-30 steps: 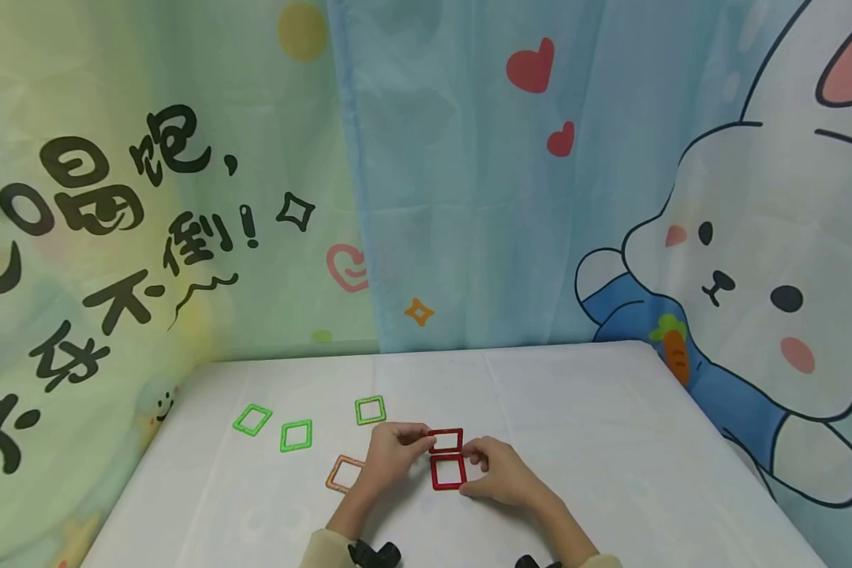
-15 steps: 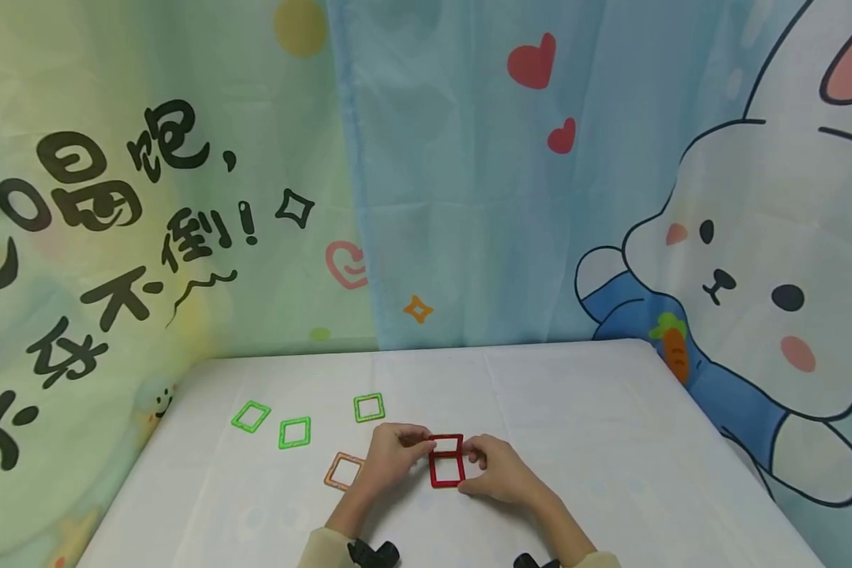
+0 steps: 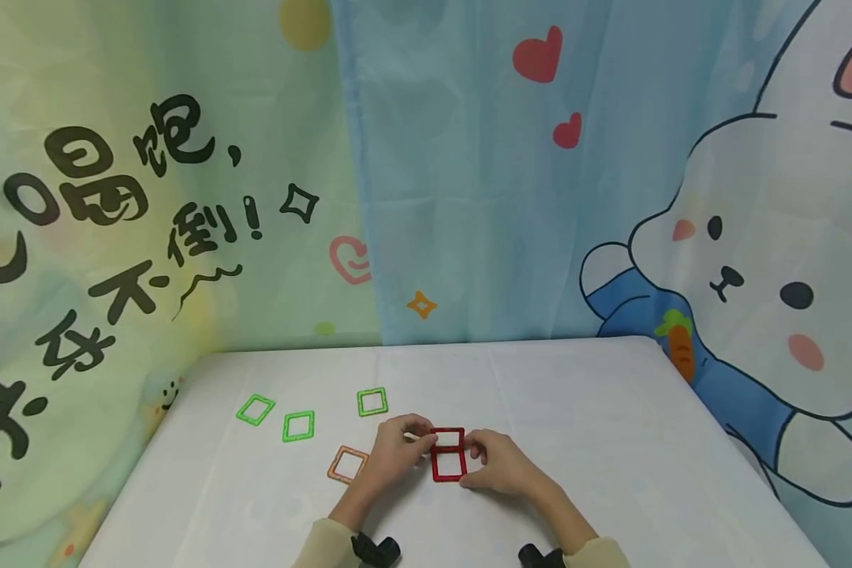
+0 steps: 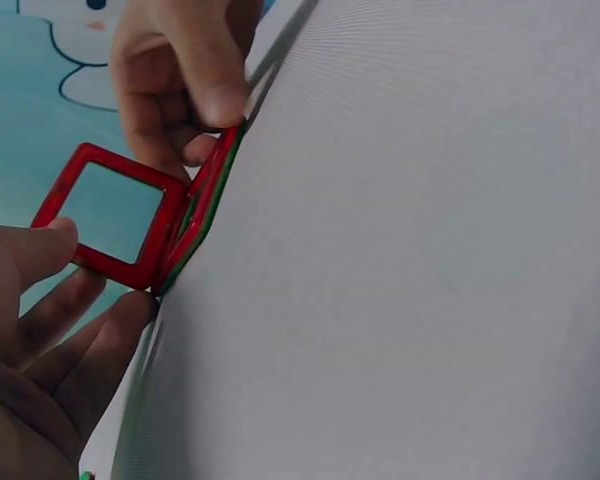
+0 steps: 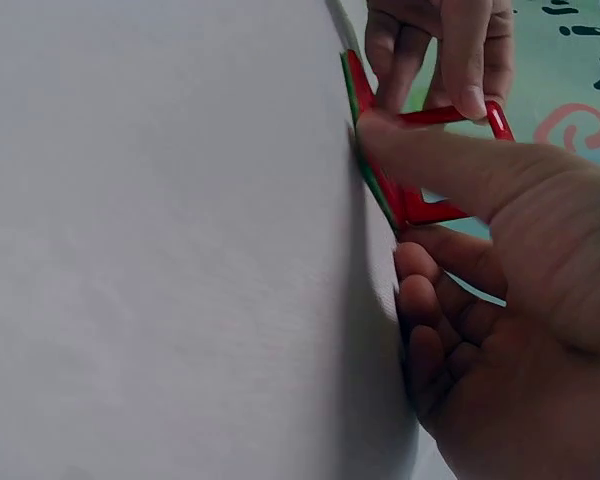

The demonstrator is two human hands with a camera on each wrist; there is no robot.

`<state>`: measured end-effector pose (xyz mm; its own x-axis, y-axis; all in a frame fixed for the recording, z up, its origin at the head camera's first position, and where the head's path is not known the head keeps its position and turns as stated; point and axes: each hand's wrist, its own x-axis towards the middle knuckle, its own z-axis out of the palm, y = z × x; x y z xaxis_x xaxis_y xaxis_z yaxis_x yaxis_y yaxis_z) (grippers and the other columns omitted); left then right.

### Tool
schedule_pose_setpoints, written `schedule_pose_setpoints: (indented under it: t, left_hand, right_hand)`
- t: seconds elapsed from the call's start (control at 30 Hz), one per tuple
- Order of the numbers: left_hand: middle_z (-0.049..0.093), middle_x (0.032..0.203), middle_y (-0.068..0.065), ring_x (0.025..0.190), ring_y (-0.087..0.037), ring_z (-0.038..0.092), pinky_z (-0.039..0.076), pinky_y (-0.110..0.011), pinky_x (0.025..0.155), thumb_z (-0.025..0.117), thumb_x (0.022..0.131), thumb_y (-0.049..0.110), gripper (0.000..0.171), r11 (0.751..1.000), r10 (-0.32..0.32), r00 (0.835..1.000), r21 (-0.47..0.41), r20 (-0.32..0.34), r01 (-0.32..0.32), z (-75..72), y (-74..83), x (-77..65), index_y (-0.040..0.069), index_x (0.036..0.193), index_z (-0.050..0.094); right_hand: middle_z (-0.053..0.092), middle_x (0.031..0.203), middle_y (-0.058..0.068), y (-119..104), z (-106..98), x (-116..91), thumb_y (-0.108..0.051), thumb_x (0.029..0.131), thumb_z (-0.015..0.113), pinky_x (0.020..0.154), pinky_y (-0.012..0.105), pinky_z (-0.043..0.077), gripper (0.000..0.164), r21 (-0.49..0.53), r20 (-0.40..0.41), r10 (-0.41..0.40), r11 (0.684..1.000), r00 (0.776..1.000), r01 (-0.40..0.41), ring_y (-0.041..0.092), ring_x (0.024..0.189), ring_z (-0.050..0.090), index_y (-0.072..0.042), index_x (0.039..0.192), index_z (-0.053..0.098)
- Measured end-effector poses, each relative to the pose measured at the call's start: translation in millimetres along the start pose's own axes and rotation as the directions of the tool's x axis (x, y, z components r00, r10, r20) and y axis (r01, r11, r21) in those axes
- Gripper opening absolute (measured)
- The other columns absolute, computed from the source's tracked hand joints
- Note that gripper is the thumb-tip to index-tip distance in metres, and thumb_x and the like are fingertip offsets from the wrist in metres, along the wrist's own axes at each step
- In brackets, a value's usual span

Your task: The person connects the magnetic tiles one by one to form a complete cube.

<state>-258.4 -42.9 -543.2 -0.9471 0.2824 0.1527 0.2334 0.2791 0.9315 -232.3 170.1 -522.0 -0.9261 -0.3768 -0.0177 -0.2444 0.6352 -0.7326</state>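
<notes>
My left hand (image 3: 394, 456) pinches a red square magnetic tile (image 4: 162, 235) with an open centre, thumb on one face and fingers behind. This tile stands raised, its lower edge meeting the far edge of a second red square tile (image 3: 449, 478) lying on the table. A green edge (image 4: 212, 205) shows along the underside of the flat one in the wrist views. My right hand (image 3: 502, 467) holds the flat tile by its right side, thumb at the near corner and curled index finger near the far corner.
On the white table (image 3: 582, 394), several frames lie left of my hands: an orange square (image 3: 332, 465) beside the left wrist and green squares (image 3: 298, 438) farther back. A printed curtain (image 3: 468, 197) hangs behind the table's far edge.
The narrow gap between the two red tiles has closed; the raised tile's lower edge now meets the flat one. Both hands keep their grip and barely move; the head view shifts slightly.
</notes>
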Motion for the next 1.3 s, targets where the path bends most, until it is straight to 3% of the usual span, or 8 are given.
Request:
schedule_pose_setpoints:
  t: [0.3, 0.6, 0.77, 0.93, 1.03, 1.17, 1.3]
  left_hand:
    - [0.067, 0.084, 0.001, 0.072, -0.012, 0.067, 0.055, -0.027, 0.057, 0.072, 0.088, 0.009, 0.007, 1.0, -0.003, 1.0, -0.017, 0.009, 0.004, -0.8, 1.6, -1.3, 0.006, 0.095, 0.07]
    - [0.067, 0.084, -0.001, 0.073, -0.016, 0.068, 0.055, -0.026, 0.059, 0.074, 0.086, 0.008, 0.009, 0.999, 0.01, 1.0, -0.036, 0.004, -0.01, -3.7, 4.4, 0.8, 0.005, 0.094, 0.07]
    - [0.067, 0.085, -0.001, 0.072, -0.015, 0.068, 0.055, -0.027, 0.059, 0.074, 0.086, 0.007, 0.009, 0.999, 0.017, 1.0, -0.04, -0.002, -0.017, -0.6, 3.8, 0.1, 0.005, 0.094, 0.07]
    - [0.067, 0.083, 0.002, 0.072, -0.012, 0.067, 0.054, -0.026, 0.059, 0.075, 0.084, 0.006, 0.01, 0.999, -0.025, 0.999, -0.044, 0.034, 0.027, 6.2, -4.2, -10.0, 0.006, 0.093, 0.071]
    - [0.068, 0.083, 0.002, 0.074, -0.011, 0.067, 0.054, -0.025, 0.063, 0.076, 0.083, 0.004, 0.013, 1.0, -0.023, 0.999, -0.01, 0.032, 0.023, 5.7, -4.7, -15.0, 0.004, 0.095, 0.07]
    - [0.067, 0.087, 0.001, 0.078, -0.01, 0.066, 0.053, -0.024, 0.068, 0.076, 0.083, 0.007, 0.022, 0.996, -0.008, 0.999, 0.091, 0.039, 0.004, 3.8, 0.5, -14.5, 0.001, 0.103, 0.068]
    - [0.064, 0.086, 0.005, 0.076, -0.007, 0.058, 0.049, -0.024, 0.067, 0.081, 0.078, 0.012, 0.032, 0.967, -0.033, 0.995, 0.256, 0.096, 0.007, 5.1, 4.1, -14.8, 0.002, 0.106, 0.068]
  right_hand:
    - [0.056, 0.078, -0.006, -0.5, -9.0, 6.1, -0.012, 0.091, 0.066, 0.064, 0.029, 0.044, 0.008, -0.013, -0.019, -0.071, 0.997, 0.997, 0.071, 0.014, 0.073, 0.051, -0.009, 0.098, 0.067]
    - [0.059, 0.076, -0.008, 2.3, -7.8, 14.3, -0.009, 0.09, 0.068, 0.065, 0.028, 0.045, 0.002, -0.072, -0.08, -0.091, 0.994, 0.993, 0.085, 0.012, 0.072, 0.052, -0.009, 0.091, 0.07]
    - [0.059, 0.076, -0.008, 1.6, -8.7, 12.5, -0.013, 0.09, 0.069, 0.065, 0.028, 0.045, 0.007, -0.069, -0.093, -0.086, 0.994, 0.992, 0.08, 0.011, 0.071, 0.051, -0.006, 0.088, 0.069]
    - [0.058, 0.074, -0.008, 6.7, -4.9, 1.9, -0.011, 0.089, 0.069, 0.061, 0.027, 0.045, 0.006, -0.05, -0.029, -0.082, 0.996, 0.996, 0.081, 0.01, 0.068, 0.051, -0.007, 0.085, 0.067]
    - [0.058, 0.074, -0.009, 8.7, -3.6, 0.0, -0.011, 0.089, 0.069, 0.061, 0.026, 0.045, 0.006, -0.036, -0.004, -0.09, 0.995, 0.996, 0.09, 0.01, 0.068, 0.051, -0.008, 0.085, 0.067]
    - [0.058, 0.072, -0.01, 9.5, -6.4, 2.5, -0.008, 0.086, 0.071, 0.061, 0.026, 0.045, 0.007, -0.049, -0.048, -0.121, 0.992, 0.991, 0.119, 0.008, 0.068, 0.051, -0.012, 0.082, 0.067]
    - [0.058, 0.071, -0.011, 9.3, -10.8, 2.6, -0.006, 0.083, 0.073, 0.059, 0.025, 0.044, 0.009, -0.069, -0.042, -0.161, 0.985, 0.986, 0.158, 0.005, 0.065, 0.05, -0.013, 0.079, 0.067]
